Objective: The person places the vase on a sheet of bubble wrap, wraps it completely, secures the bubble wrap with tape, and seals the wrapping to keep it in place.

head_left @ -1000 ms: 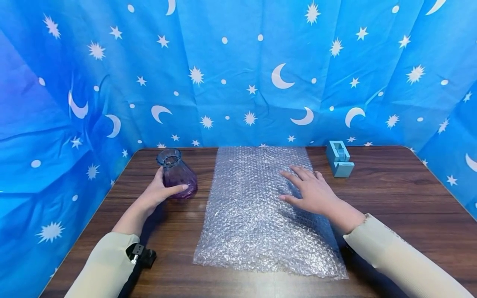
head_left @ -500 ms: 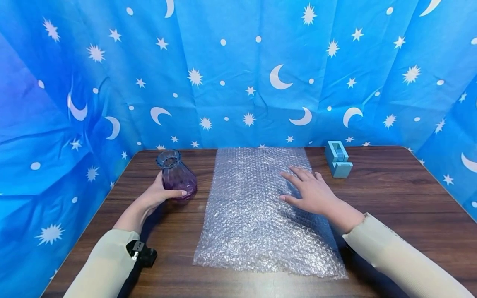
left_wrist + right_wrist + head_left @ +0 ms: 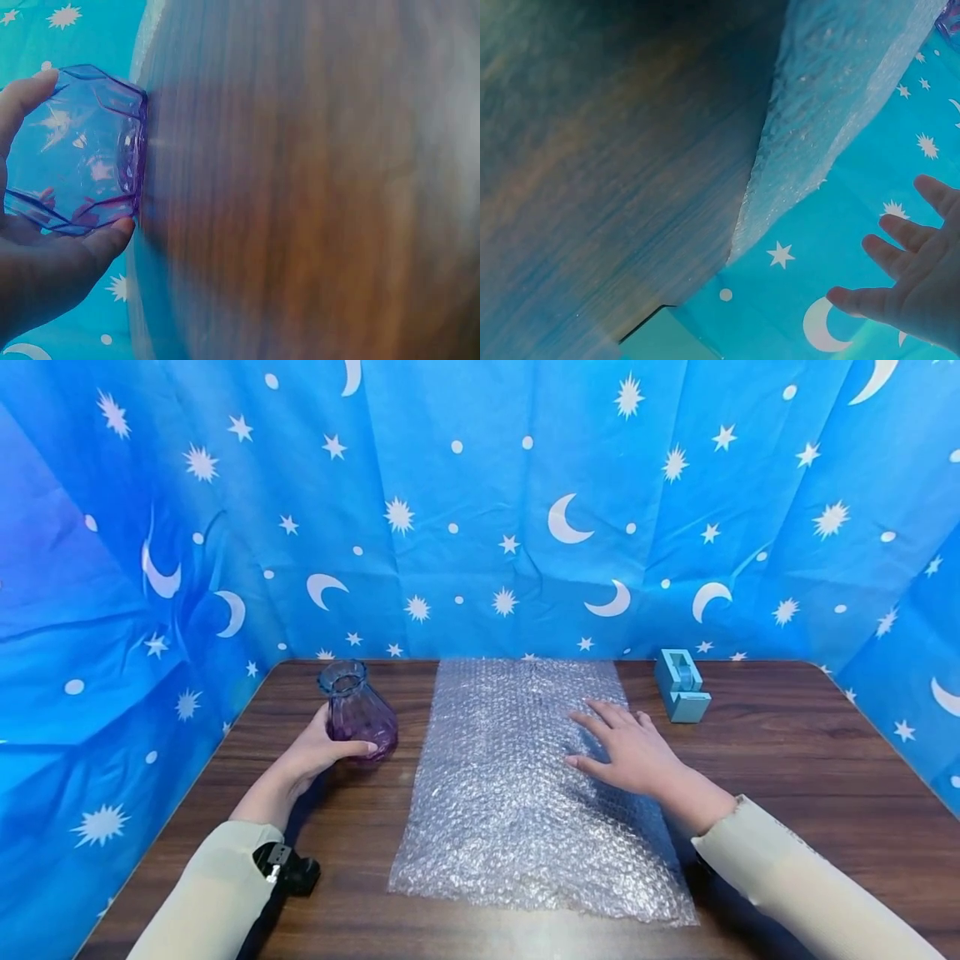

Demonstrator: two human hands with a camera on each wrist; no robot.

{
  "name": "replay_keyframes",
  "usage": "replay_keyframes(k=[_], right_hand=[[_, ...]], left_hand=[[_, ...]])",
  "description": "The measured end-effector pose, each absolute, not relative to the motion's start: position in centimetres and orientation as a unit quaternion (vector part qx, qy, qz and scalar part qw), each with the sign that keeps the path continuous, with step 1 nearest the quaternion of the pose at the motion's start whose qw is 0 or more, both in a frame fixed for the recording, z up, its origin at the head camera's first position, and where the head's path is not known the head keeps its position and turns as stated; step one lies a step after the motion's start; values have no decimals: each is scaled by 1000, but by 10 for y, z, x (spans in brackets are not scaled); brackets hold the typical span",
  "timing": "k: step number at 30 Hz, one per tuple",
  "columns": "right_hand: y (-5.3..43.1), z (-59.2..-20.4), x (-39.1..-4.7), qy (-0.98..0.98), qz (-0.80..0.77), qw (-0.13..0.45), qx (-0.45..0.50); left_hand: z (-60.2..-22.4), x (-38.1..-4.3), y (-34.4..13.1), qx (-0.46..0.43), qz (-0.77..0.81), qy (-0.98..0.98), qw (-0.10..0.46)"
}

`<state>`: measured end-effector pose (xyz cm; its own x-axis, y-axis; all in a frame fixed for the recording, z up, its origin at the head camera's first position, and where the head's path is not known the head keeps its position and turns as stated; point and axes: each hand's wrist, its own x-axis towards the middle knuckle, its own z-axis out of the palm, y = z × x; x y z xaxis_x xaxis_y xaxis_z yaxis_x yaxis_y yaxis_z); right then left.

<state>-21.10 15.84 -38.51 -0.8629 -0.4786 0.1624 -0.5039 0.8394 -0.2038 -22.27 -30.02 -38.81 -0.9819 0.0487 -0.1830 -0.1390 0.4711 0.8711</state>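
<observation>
A glass vase (image 3: 362,720), bluish at its frilled rim and purple at the base, stands at the left of the table. My left hand (image 3: 318,750) grips it low, with the thumb along the front and the fingers behind. In the left wrist view the faceted base of the vase (image 3: 90,150) lies between thumb and fingertips, against or very near the tabletop. A sheet of bubble wrap (image 3: 510,793) lies flat in the middle. Over its right side my right hand (image 3: 633,747) is spread, fingers apart, holding nothing; whether it touches the sheet I cannot tell.
A light blue tape dispenser (image 3: 681,687) stands at the back right, beyond my right hand. The brown wooden table (image 3: 810,760) ends at a blue curtain (image 3: 480,485) with white moons and stars behind and at both sides.
Only the camera view has shifted slightly. Both hands, the vase and the bubble wrap stay practically where they were.
</observation>
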Motion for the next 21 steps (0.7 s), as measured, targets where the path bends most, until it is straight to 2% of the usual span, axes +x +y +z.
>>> replay_keyframes(k=[21], right_hand=[[160, -384, -210, -958, 124, 47, 253]], left_hand=[[-382, -222, -292, -34, 504, 860, 75]])
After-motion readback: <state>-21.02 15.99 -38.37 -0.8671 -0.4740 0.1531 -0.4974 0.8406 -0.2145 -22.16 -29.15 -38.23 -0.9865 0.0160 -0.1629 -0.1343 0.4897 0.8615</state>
